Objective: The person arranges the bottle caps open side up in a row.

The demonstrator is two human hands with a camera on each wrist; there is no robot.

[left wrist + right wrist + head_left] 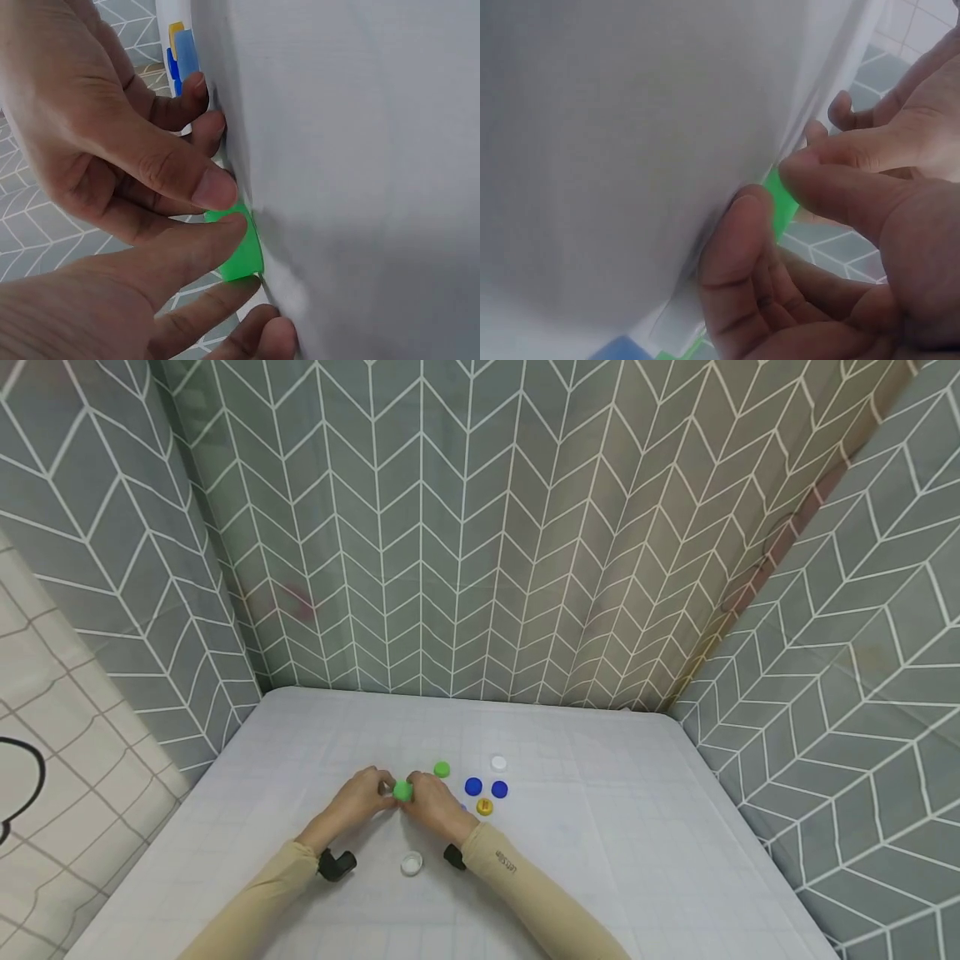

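A green bottle cap is between my two hands, right at the tabletop. My left hand pinches it between thumb and index finger, and in the left wrist view the green cap shows between them. My right hand grips it from the other side, its thumb at the cap's edge. In the right wrist view the cap is partly covered by fingers. Behind the hands lies another green cap. Beside the right hand are two blue caps and a yellow cap.
A white cap lies farther back on the white-covered table. Another white cap sits nearer, between the forearms. A light blue cap peeks out past the right hand. Patterned curtains stand around the table.
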